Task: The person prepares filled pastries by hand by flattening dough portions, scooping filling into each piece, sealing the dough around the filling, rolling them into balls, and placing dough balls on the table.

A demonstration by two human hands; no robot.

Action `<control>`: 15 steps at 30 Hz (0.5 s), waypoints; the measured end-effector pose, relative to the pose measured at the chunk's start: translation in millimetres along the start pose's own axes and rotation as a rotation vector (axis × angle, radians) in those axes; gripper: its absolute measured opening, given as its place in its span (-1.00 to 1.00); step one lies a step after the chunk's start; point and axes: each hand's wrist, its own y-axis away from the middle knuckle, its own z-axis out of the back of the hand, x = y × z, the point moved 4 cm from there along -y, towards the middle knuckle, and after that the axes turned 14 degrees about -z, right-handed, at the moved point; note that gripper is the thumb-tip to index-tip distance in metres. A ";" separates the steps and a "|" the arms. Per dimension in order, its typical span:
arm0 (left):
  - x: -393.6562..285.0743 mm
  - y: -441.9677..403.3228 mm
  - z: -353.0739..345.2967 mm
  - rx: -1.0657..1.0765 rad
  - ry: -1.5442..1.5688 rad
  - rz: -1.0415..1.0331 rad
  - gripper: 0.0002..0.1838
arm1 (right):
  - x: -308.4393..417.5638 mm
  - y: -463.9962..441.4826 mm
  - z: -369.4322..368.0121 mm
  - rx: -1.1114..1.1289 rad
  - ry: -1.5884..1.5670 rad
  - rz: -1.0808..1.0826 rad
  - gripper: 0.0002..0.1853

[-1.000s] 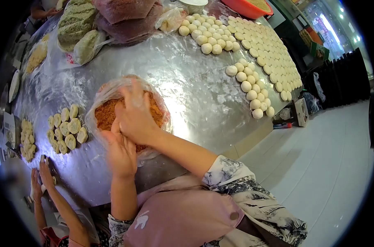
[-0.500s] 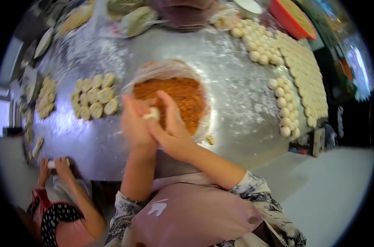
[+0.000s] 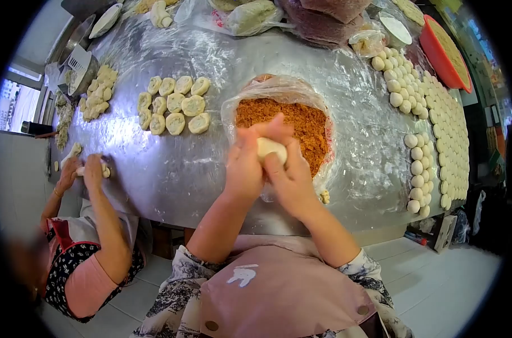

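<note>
A smooth, pale dough ball (image 3: 271, 150) sits between my two hands, in front of the orange-brown crumbly filling (image 3: 306, 129). My left hand (image 3: 244, 166) is closed around its left side, with the fingers reaching over the top. From the right, the thumb and fingers of my right hand (image 3: 294, 179) press on the same ball. The filling lies in a clear plastic bag (image 3: 330, 112) with its mouth spread wide. Whether any filling is inside the dough is hidden.
Left of the bag, several cut dough pieces (image 3: 174, 103) lie on the floured metal table (image 3: 199, 169). Dough balls (image 3: 417, 174) and flattened rounds (image 3: 450, 135) line the right side, near a red basin (image 3: 444, 50). A co-worker (image 3: 92, 253) handles dough at lower left.
The view has shifted, so the table contents appear farther right. My hands have closed more fully around the dough, which now shows as a larger rounded ball between them.
</note>
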 end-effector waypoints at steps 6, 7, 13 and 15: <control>5.0 5.1 1.8 0.107 -0.083 0.079 -0.38 | -7.2 -3.4 8.0 0.253 -0.150 -0.209 -0.41; 7.1 3.5 1.2 0.041 -0.063 0.120 -0.40 | -6.5 -3.1 5.6 0.146 -0.090 -0.082 -0.42; 5.7 0.5 -19.0 -0.228 0.198 0.059 -0.36 | -2.1 0.6 15.8 0.118 -0.218 -0.271 -0.54; 8.9 4.7 -8.6 -0.108 0.040 0.094 -0.38 | -7.3 -3.9 10.1 0.115 -0.095 -0.223 -0.55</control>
